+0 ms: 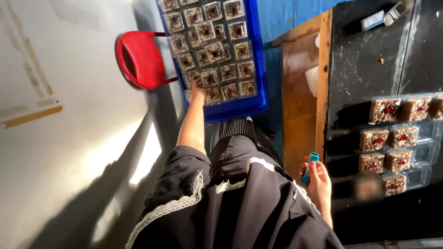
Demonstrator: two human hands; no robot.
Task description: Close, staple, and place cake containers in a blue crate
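Blue crate (258, 99): on the floor beside a red stool (138, 60), filled with boxed cakes (210, 50).
Boxed cakes: likely light, thin clear lids, crushable; best gripped by the side walls.
Left hand (198, 87): reaching onto the near row; grip cannot be told.
Right hand (317, 182): closed around a small teal tool (310, 167).
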